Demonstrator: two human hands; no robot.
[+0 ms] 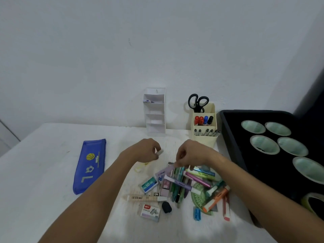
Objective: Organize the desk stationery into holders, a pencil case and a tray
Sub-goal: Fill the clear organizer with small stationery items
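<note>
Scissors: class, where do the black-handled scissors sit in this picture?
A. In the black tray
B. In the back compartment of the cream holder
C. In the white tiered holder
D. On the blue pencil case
B: the scissors stand handles up in the rearmost compartment of the cream holder, behind the markers.

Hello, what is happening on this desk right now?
A person is sorting stationery on a white table. The left hand holds a small pale capped object, and the right hand pinches something at the top of the mixed pile of pens and highlighters. The cream compartment holder already has scissors, markers and pens. The blue pencil case lies flat at the left, and the black tray holds tape rolls.
</note>
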